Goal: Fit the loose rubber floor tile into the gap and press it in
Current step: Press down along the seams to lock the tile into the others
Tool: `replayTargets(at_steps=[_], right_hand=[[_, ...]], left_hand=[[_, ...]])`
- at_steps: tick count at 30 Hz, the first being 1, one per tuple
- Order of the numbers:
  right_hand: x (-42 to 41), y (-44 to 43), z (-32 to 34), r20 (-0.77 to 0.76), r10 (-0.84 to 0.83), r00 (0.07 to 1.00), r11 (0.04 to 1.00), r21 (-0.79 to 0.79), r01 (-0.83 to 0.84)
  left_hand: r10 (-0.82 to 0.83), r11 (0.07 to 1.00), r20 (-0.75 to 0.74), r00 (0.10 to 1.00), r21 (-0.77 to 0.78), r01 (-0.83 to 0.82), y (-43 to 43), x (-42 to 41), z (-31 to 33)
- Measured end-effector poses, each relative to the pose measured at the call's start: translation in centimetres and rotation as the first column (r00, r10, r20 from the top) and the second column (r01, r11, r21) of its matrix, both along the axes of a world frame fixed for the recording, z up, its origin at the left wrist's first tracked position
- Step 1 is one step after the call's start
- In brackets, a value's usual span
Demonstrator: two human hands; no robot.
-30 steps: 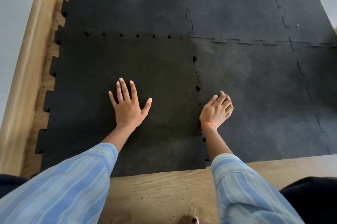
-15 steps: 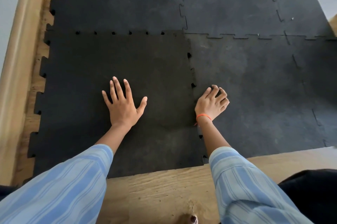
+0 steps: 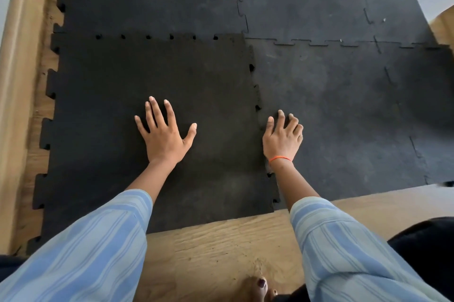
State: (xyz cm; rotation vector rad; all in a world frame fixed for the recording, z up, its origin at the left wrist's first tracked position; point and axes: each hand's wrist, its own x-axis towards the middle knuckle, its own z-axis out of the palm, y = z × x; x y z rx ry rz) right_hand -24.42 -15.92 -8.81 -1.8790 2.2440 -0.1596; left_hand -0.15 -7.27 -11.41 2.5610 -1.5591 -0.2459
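Note:
The loose black rubber tile (image 3: 122, 75) lies at the near left of the mat, its jigsaw teeth against the neighbouring tiles. Small dark holes show along its far seam (image 3: 172, 36) and its right seam (image 3: 255, 88). My left hand (image 3: 164, 137) rests flat on the tile with fingers spread, holding nothing. My right hand (image 3: 282, 137), with an orange band at the wrist, sits on the right seam with its fingers bent and fingertips down on the rubber.
Fitted grey-black tiles (image 3: 331, 105) cover the floor to the right and beyond. Bare wooden floor (image 3: 216, 247) runs along the near edge, a pale skirting (image 3: 17, 80) along the left. A toe (image 3: 258, 287) shows at the bottom.
My right hand has slid a little farther along the right seam and its fingers have uncurled somewhat. The left hand stays flat on the tile. The camera has shifted slightly.

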Motion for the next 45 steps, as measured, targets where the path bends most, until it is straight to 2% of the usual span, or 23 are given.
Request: replayTargets(at_steps=[7, 12, 17, 23, 27, 32, 38, 42, 43, 45], right_hand=[[-2.0, 6.1, 0.2, 0.100, -0.098, 0.990, 0.993, -0.062, 0.104], [-1.9, 6.7, -0.1, 0.056, -0.156, 0.986, 0.983, -0.091, 0.161], [-1.6, 6.3, -0.7, -0.017, -0.137, 0.990, 0.987, -0.082, 0.135], [-1.8, 6.3, -1.0, 0.022, -0.129, 0.991, 0.988, -0.083, 0.130], [-1.8, 7.8, -1.0, 0.109, -0.120, 0.987, 0.987, -0.095, 0.131], [-1.5, 10.3, -1.4, 0.093, -0.120, 0.988, 0.987, -0.095, 0.128], [-1.3, 10.2, -1.1, 0.057, -0.115, 0.992, 0.991, -0.066, 0.119], [-0.9, 8.9, -1.0, 0.109, -0.143, 0.984, 0.988, -0.044, 0.148], [-0.7, 8.2, -0.9, 0.126, -0.116, 0.985, 0.992, -0.035, 0.122], [-0.4, 7.0, -0.8, 0.109, 0.035, 0.993, 0.999, -0.015, -0.033]], left_hand=[[0.002, 1.000, -0.003, 1.000, 0.014, -0.002, 0.0, -0.1, 0.3], [0.004, 1.000, -0.003, 1.000, 0.011, -0.004, -0.1, 0.0, 0.3], [0.005, 1.000, -0.002, 1.000, 0.023, -0.005, 0.0, -0.1, 0.3], [0.002, 1.000, 0.009, 1.000, 0.013, -0.002, -0.1, 0.0, 0.3], [0.010, 1.000, 0.011, 1.000, 0.024, -0.010, -0.1, 0.0, 0.4], [-0.003, 0.999, 0.028, 1.000, 0.041, 0.001, -0.1, -0.1, 0.7], [-0.023, 0.996, 0.048, 0.999, 0.092, 0.019, -0.6, -1.2, 0.9], [0.017, 0.982, 0.073, 0.997, 0.184, -0.030, -1.6, -2.5, 1.0], [0.025, 0.977, 0.078, 0.997, 0.208, -0.041, -1.7, -2.6, 1.1], [0.036, 0.968, 0.094, 0.995, 0.245, -0.058, -2.1, -2.5, 1.2]])
